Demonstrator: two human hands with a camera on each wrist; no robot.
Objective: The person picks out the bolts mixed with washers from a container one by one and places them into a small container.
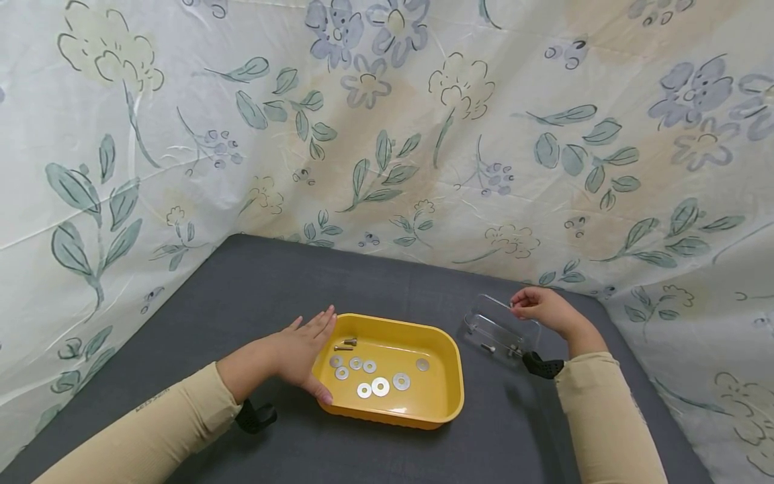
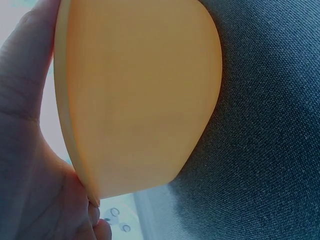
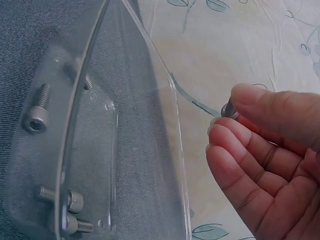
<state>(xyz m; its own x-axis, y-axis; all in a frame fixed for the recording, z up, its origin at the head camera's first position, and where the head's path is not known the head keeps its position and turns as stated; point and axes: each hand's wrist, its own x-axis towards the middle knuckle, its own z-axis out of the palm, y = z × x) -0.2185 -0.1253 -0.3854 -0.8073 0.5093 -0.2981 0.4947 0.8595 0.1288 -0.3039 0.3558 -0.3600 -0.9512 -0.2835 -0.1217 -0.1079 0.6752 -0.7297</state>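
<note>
My left hand (image 1: pixel 304 354) lies spread along the left end of a yellow tray (image 1: pixel 387 413), fingers straight at the far corner and thumb over the near rim. Several flat washers (image 1: pixel 380 386) lie on the tray's floor, with small screws (image 1: pixel 349 342) in its far left corner. To the right, my right hand (image 1: pixel 547 310) pinches a small metal screw (image 3: pixel 230 111) between thumb and fingertips. The hand is above the right side of a clear plastic tray (image 1: pixel 498 323), which holds several socket-head screws (image 3: pixel 36 117). Most of the pinched screw is hidden by the fingers.
Both trays stand on a dark grey cloth-covered table (image 1: pixel 272 279). A floral curtain (image 1: pixel 387 168) rises behind the table and along its sides. Black wrist straps (image 1: pixel 542 365) hang below the sleeves, the right one near the clear tray's front edge.
</note>
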